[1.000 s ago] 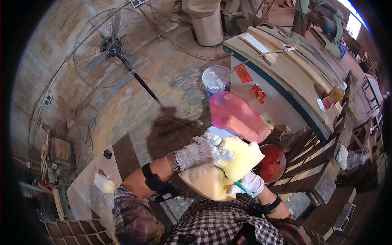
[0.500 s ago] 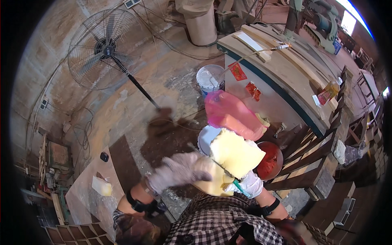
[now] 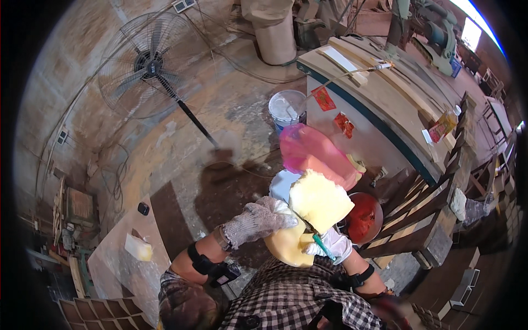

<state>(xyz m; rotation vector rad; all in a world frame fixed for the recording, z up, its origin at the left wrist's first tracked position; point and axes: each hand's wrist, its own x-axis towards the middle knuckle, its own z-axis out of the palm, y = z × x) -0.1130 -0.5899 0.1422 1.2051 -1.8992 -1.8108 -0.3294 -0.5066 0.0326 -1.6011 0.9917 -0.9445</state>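
Note:
A pale yellow block of sponge foam [image 3: 322,201] is held up in front of my body, with a deeper yellow foam piece [image 3: 286,246] below it. My left hand [image 3: 259,221], in a grey knit glove, grips the foam at its left side, thumb pressed over the edge. In a white glove, my right hand [image 3: 336,245] closes round a green-handled knife [image 3: 323,247]. Its dark blade reaches up and left between the two foam parts. Whether they are still joined behind the blade is hidden.
Behind the foam lie a pink plastic bag [image 3: 313,154] and a white bucket [image 3: 287,107]. A red-stained bowl [image 3: 364,217] stands to the right, beside slatted wooden racks [image 3: 412,220]. A foam scrap [image 3: 138,247] rests on a board at left. A fan [image 3: 148,65] stands farther back.
My left hand, blurred and lower before, has moved up and right onto the foam's edge. The foam block has tilted slightly; my right hand still holds the knife.

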